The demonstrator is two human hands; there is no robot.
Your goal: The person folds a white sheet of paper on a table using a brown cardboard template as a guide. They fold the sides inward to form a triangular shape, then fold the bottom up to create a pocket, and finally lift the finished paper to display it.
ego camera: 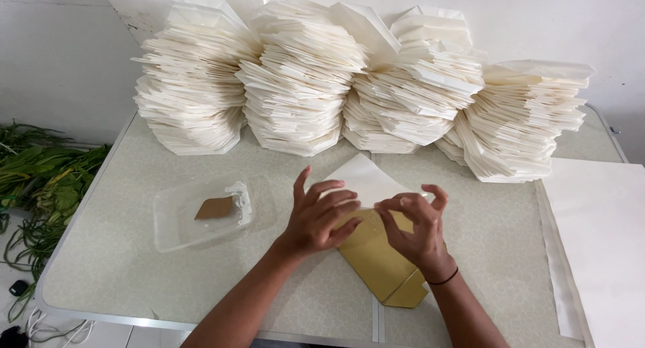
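Nearest, both forearms come up from 6 o'clock over the pale table (134, 281). The right wrist wears a thin dark band (445, 278). Between the hands lies a folded paper piece (379, 257), gold-brown below and white above, its brown end pointing to 5 o'clock and its white flap (366, 177) rising to a peak at 12 o'clock. The left hand (319, 217) rests on the piece from the 9 o'clock side, fingers spread and loosely curled, fingertips pressing where white meets brown; it presses more than it grips. The right hand (416, 230) sits at the 3 o'clock side, fingers bent, thumb and forefinger pinching at the edge of the white flap, just beside the left fingertips. At 9 o'clock from the hands stands a shallow clear tray (168, 234) holding a small brown card (215, 208) and a smear of white paste (242, 195) against its right side. At 3 o'clock, by the table's right edge, lies a stack of flat white sheets (598, 247). Off the table at far 9 o'clock, green leafy stalks (40, 180) lie on the floor, with cables (47, 331) near the table's corner at 8 o'clock. Farthest, at 12 o'clock, four tall stacks of folded white pieces (302, 79) stand side by side against the white wall (54, 59), the right one leaning.
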